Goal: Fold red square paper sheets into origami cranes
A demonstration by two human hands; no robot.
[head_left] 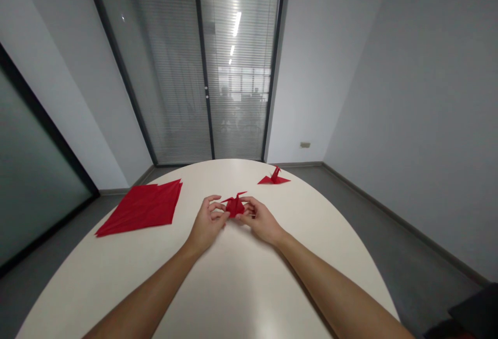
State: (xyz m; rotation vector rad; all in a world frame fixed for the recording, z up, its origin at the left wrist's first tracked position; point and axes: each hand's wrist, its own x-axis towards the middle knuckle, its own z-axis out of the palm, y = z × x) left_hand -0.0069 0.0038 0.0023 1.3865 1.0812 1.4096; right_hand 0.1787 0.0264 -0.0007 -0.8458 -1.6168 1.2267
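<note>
A small folded red paper figure (pixel 235 206) is held just above the white round table (pixel 233 287), at its middle. My left hand (pixel 207 224) pinches its left side with thumb and fingers. My right hand (pixel 260 220) pinches its right side, fingers curled round the paper. A thin point of the paper sticks up to the right between my hands. A finished red paper crane (pixel 274 177) stands further back on the right, apart from both hands.
A stack of flat red paper sheets (pixel 142 207) lies on the table to the left. Behind the table are glass doors with blinds (pixel 202 69), grey walls and a grey floor.
</note>
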